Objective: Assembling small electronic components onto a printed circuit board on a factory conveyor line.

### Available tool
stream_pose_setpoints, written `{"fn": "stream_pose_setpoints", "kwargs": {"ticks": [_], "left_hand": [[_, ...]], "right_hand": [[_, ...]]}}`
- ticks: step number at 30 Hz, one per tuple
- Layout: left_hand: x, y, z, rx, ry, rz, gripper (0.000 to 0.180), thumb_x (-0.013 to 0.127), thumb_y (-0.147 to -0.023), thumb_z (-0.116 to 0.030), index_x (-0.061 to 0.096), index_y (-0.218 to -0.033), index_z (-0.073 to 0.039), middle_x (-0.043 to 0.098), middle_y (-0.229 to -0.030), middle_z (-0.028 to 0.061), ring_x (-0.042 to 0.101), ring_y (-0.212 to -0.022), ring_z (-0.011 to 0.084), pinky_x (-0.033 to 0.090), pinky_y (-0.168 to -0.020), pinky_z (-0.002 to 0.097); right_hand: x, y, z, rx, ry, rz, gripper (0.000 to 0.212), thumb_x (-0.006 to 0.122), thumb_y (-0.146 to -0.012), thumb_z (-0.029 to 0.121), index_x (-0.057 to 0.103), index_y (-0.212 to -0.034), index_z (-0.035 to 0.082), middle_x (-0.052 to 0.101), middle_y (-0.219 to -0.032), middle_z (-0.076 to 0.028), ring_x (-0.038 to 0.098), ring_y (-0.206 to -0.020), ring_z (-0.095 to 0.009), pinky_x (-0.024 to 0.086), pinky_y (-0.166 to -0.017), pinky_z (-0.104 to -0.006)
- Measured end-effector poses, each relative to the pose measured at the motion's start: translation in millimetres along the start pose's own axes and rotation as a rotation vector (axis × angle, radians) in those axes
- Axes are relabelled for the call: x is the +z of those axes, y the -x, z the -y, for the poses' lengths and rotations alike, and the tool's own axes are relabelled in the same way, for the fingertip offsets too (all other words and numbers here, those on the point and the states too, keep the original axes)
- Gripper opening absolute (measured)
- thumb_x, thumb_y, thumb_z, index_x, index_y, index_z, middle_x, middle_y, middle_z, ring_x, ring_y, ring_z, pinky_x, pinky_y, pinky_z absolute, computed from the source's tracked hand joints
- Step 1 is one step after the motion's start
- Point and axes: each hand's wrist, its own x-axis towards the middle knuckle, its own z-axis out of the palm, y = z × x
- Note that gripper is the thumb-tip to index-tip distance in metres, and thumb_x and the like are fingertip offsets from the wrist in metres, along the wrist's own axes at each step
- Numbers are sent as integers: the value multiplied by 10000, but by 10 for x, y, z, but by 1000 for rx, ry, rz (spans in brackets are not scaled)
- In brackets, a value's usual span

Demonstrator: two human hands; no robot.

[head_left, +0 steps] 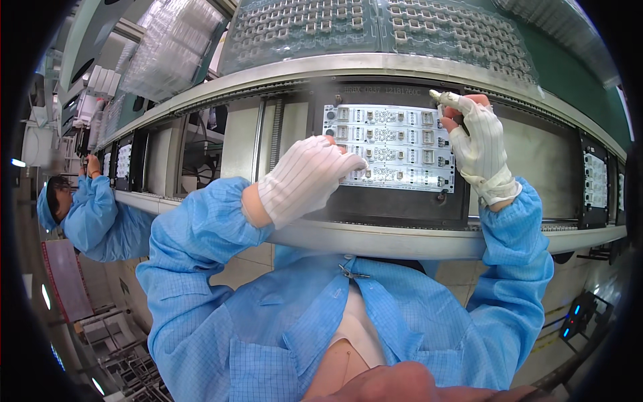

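Circuit panel (412, 155) on carrier plate (375, 209) — component trays (301, 37) behind conveyor (375, 238).

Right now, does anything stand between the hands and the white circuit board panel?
Nothing visible does: the left hand covers the lower-left part of the white panel, and the right hand is by its upper right edge. Whether either touches it, I cannot tell.

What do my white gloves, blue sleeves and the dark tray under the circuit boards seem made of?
White gloves: likely knitted fabric, matte, finely striped. Blue sleeves: probably woven synthetic, fine grid visible. Dark tray: rigid-looking, mostly matte; plastic or composite, perhaps.
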Motion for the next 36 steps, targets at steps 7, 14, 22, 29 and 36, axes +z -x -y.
{"fn": "stream_pose_setpoints", "kwargs": {"ticks": [7,14,22,29,36], "left_hand": [[23,-13,-20,-9,-104,55,335,690,-750,-62,615,-1071,-120,640,-793,48,632,-806,247,508,-737,340],[19,116,80,31,110,-322,262,705,-777,-57,671,-1035,-80,671,-851,79,639,-794,265,503,-712,361],[99,149,394,-14,215,-553,276,685,-781,29,697,-1037,-72,674,-874,101,653,-771,270,526,-678,370],[140,266,518,-46,259,-527,300,687,-766,41,702,-1035,-90,660,-854,95,646,-759,262,526,-673,356],[178,506,564,78,318,-391,310,668,-722,21,690,-1015,-78,654,-873,87,633,-822,279,518,-718,372]], "right_hand": [[-80,31,321,112,-74,95,512,615,-745,-66,646,-1225,107,652,-804,-84,628,-750,-243,524,-705,-361],[-165,374,579,133,51,310,592,596,-719,-78,605,-1276,121,641,-762,-48,619,-739,-241,474,-761,-369],[-100,392,637,-70,237,396,648,570,-680,-68,568,-1305,104,594,-743,-6,602,-797,-233,442,-776,-375],[-112,301,638,-27,213,502,649,560,-688,-90,560,-1310,92,578,-741,-22,577,-748,-244,451,-751,-367],[-71,229,762,59,239,512,657,554,-688,-108,567,-1314,93,583,-743,-39,562,-715,-251,455,-723,-369]]}}
